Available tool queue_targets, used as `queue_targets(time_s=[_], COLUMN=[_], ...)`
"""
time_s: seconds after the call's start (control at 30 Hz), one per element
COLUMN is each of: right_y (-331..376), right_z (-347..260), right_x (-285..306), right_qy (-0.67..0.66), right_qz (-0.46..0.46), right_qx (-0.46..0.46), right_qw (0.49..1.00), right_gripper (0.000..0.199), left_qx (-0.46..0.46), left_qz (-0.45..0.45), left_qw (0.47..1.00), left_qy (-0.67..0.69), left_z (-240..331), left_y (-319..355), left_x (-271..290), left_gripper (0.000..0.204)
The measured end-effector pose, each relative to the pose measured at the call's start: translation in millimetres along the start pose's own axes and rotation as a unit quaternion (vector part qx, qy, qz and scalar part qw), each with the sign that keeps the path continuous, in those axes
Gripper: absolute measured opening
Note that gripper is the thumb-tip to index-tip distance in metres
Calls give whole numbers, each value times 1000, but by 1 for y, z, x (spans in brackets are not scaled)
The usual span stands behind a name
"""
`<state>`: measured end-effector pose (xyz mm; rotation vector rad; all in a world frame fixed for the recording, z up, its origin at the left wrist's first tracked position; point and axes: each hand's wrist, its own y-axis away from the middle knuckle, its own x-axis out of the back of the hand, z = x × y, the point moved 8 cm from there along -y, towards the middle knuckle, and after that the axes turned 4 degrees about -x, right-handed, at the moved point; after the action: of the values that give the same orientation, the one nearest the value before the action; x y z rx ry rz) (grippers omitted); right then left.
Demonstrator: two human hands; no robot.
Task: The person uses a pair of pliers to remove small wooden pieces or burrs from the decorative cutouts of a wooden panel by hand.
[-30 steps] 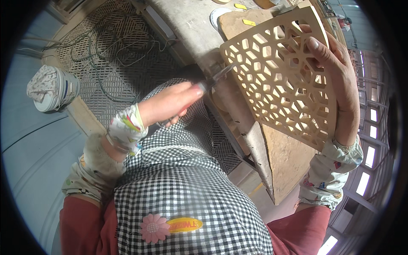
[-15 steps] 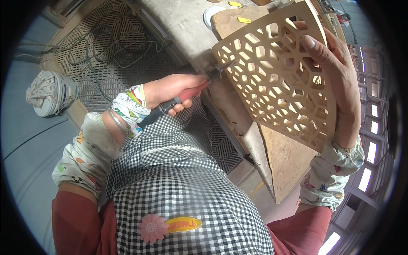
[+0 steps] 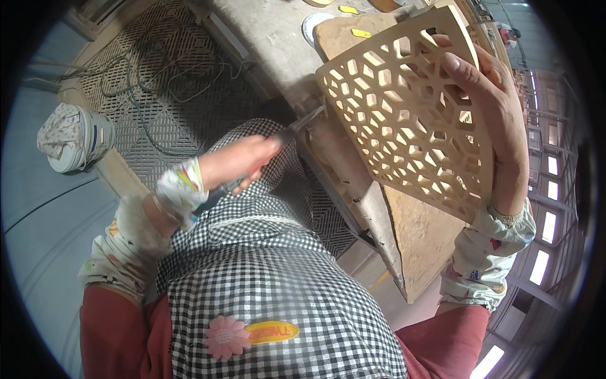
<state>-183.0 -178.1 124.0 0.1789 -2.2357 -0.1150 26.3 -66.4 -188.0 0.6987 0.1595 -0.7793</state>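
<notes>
My right hand (image 3: 492, 120) grips a pale wooden lattice panel (image 3: 404, 120) with many cut-out openings, holding it tilted above a brown wooden board (image 3: 423, 240) on the workbench. In my left hand (image 3: 243, 163) is a thin dark-handled tool (image 3: 297, 126). Its metal tip touches the lower left edge of the panel. My checked apron (image 3: 265, 284) fills the lower middle of the view.
The grey workbench (image 3: 278, 38) runs up the middle, with a round pale disc (image 3: 319, 24) and small yellow pieces (image 3: 361, 33) on it. A metal grid floor (image 3: 158, 95) with loose cables lies on the left. A white bucket stuffed with cloth (image 3: 72, 136) stands at far left.
My left hand has drawn back and down along the panel's left edge with the tool. The panel in my right hand has stayed roughly in place.
</notes>
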Motion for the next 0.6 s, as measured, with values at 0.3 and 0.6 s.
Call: queue_targets(time_s=[0.3,0.6], right_y=[0,6], right_z=[-3,-14], right_x=[-11,-15], right_qy=[4,-73], right_qz=[-29,-123], right_qx=[-3,-50], right_qw=[1000,988], right_gripper=[58,40], left_qx=[-161,-220], left_qz=[184,239], left_qw=[907,832], left_qy=[-342,-450], left_z=[63,93], left_y=[22,14], left_x=[-49,-82], left_gripper=[39,32])
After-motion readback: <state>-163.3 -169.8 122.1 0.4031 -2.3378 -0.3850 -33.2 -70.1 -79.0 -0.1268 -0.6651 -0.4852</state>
